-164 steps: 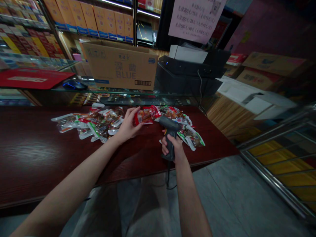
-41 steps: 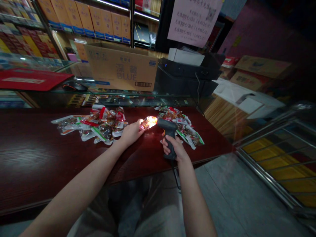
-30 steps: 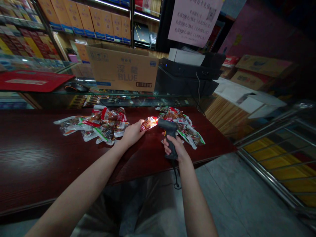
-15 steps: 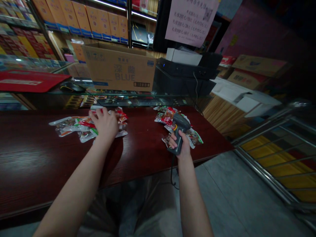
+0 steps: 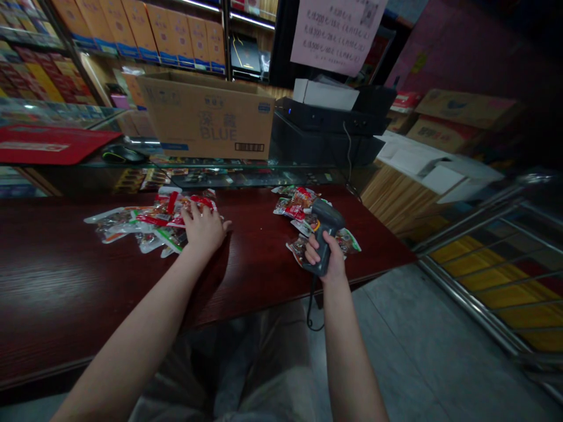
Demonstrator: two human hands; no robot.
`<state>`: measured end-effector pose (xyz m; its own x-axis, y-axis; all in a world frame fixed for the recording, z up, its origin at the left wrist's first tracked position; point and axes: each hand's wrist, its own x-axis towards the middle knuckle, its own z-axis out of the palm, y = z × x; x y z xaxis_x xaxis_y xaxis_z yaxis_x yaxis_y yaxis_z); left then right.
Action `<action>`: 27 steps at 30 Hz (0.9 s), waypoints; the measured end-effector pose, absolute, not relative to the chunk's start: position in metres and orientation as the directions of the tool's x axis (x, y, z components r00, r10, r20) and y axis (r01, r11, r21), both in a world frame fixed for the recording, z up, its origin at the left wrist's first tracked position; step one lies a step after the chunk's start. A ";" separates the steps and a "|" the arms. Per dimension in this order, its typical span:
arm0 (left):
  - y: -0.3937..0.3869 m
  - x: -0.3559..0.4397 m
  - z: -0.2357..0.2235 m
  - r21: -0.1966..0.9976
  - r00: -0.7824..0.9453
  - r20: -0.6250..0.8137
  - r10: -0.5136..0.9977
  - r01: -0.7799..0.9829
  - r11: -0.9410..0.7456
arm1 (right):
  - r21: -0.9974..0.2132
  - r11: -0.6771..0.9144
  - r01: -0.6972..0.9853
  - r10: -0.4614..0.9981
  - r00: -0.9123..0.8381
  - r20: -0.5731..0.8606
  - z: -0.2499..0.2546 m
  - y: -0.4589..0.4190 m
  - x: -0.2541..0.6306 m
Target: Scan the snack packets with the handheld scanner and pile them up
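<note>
My left hand [image 5: 204, 230] rests over the right side of a pile of shiny snack packets [image 5: 152, 220], red, green and clear, on the dark wooden table. Its fingers are spread across the packets and the thumb sticks out to the right. In my right hand [image 5: 328, 255] is a dark grey barcode scanner [image 5: 328, 220], gripped by its handle, head up and tilted to the left. A second group of snack packets [image 5: 297, 203] lies behind and under the scanner, which hides part of it. The scanner's cable [image 5: 309, 313] hangs below the table edge.
Behind the table, a cardboard box [image 5: 211, 126] stands on a glass counter beside a black printer [image 5: 325, 117]. A computer mouse [image 5: 123, 154] and a red mat [image 5: 53, 145] are at the left. A metal rack [image 5: 479, 305] stands on the right.
My left hand has shifted right across the packets, its thumb now out to the side, uncovering more of the pile's middle. The right hand with the scanner has moved slightly right.
</note>
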<state>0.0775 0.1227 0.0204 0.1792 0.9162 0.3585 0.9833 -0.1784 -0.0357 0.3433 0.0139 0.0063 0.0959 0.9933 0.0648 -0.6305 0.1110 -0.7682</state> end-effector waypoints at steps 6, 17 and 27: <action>0.121 0.096 0.018 0.072 0.326 0.431 0.841 0.917 -0.393 | -0.798 0.145 -0.585 0.984 0.173 0.052 -0.003 -0.004 0.376; 0.108 0.198 0.027 0.386 0.699 0.086 0.710 0.634 -0.670 | -0.772 0.135 -0.622 0.984 0.178 0.028 -0.009 -0.002 0.382; 0.148 0.251 0.023 0.659 0.287 0.075 0.955 0.704 -0.264 | -0.759 0.135 -0.637 0.983 0.183 0.021 -0.009 0.000 0.382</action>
